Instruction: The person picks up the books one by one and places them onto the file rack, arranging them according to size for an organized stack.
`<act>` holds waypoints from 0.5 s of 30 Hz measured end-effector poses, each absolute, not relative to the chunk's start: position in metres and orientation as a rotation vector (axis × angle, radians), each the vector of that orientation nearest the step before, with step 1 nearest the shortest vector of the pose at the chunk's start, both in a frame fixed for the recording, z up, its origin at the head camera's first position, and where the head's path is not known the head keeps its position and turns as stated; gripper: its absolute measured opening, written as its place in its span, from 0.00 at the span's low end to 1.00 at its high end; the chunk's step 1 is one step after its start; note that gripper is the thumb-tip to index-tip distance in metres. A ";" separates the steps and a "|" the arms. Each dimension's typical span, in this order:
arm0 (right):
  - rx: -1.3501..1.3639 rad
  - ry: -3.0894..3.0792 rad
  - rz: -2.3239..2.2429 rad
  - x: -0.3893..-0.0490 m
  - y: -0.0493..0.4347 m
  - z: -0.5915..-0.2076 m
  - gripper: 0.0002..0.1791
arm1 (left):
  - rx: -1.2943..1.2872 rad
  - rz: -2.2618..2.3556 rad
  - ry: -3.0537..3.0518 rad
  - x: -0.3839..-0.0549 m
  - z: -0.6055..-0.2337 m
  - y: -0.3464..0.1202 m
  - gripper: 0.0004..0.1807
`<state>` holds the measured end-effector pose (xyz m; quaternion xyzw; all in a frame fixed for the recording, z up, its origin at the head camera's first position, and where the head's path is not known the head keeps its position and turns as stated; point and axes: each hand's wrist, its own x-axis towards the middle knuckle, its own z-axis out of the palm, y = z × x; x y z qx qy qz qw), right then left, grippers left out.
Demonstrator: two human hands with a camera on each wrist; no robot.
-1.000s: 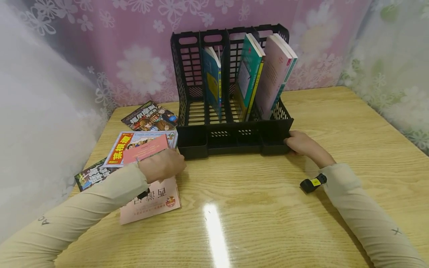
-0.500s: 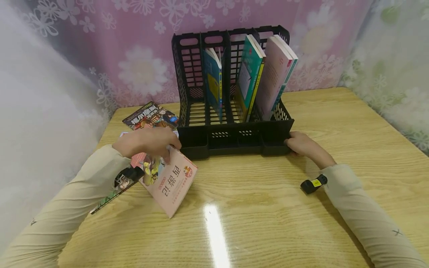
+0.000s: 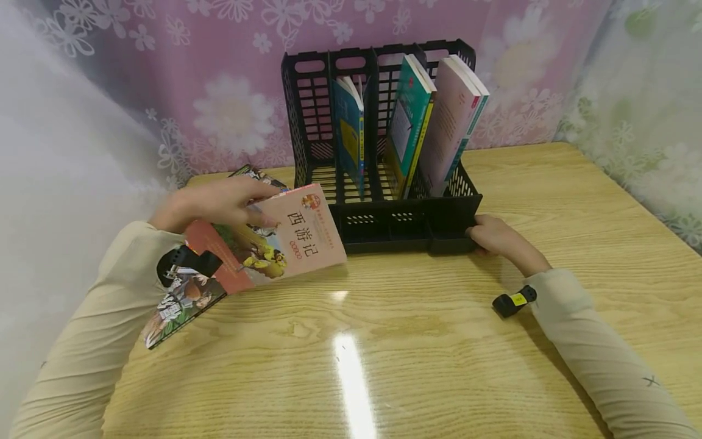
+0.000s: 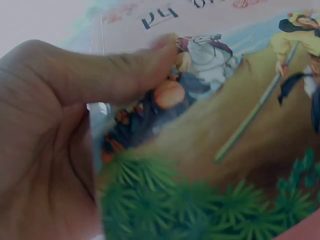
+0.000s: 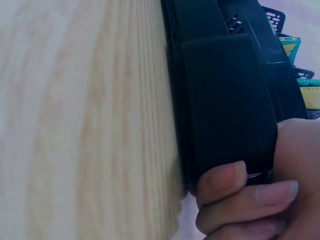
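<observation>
The left hand (image 3: pixel 214 204) is pinching a pink book (image 3: pixel 290 241), the thumb pressing flat across its picture cover and the fingers lying behind it. The book is sticking out to the right of that hand, tilting above the table (image 3: pixel 439 360), and is overlapping the front left corner of a black rack (image 3: pixel 384 244) in the head view; whether the two are touching, I cannot tell. Under the left wrist, on the near side of the hand, a comic book (image 3: pixel 189 305) is lying on the table. A second comic (image 3: pixel 255 174) is peeking out just beyond the hand's far side, mostly hidden by it.

The right hand (image 3: pixel 499 241) is gripping the rack's front right corner, its fingers curling round the end. Beyond and to the left of this hand, three upright sets of books are leaning in the rack: a blue book (image 3: pixel 349 131) farthest from it, a green book (image 3: pixel 408 125) in the middle, and a pale pink pair (image 3: pixel 450 122) nearest. Behind the rack, a flowered cloth (image 3: pixel 230 122) is hanging.
</observation>
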<state>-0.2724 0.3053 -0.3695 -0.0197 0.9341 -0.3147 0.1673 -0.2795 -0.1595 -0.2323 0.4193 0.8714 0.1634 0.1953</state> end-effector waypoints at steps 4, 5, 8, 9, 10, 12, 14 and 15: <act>-0.063 2.670 -0.895 -0.272 0.306 -0.369 0.14 | 1.180 0.589 2.403 -0.281 -0.225 -0.165 0.22; -0.063 2.671 -0.901 -0.272 0.306 -0.370 0.14 | 1.177 0.627 2.390 -0.281 -0.223 -0.166 0.23; -0.065 2.669 -0.912 -0.273 0.306 -0.370 0.13 | 1.174 0.697 2.432 -0.279 -0.219 -0.163 0.24; -0.063 2.668 -0.917 -0.273 0.306 -0.370 0.13 | 1.166 0.713 2.467 -0.278 -0.217 -0.161 0.24; -0.063 2.667 -0.920 -0.273 0.306 -0.370 0.13 | 1.160 0.733 2.496 -0.276 -0.215 -0.159 0.24; -0.055 2.670 -0.907 -0.273 0.306 -0.370 0.13 | 1.116 0.766 2.572 -0.274 -0.211 -0.155 0.22; -0.045 2.674 -0.891 -0.273 0.305 -0.369 0.14 | 1.062 0.823 2.625 -0.273 -0.207 -0.149 0.22; -0.041 2.676 -0.884 -0.272 0.305 -0.369 0.14 | 1.018 0.853 2.646 -0.273 -0.206 -0.146 0.22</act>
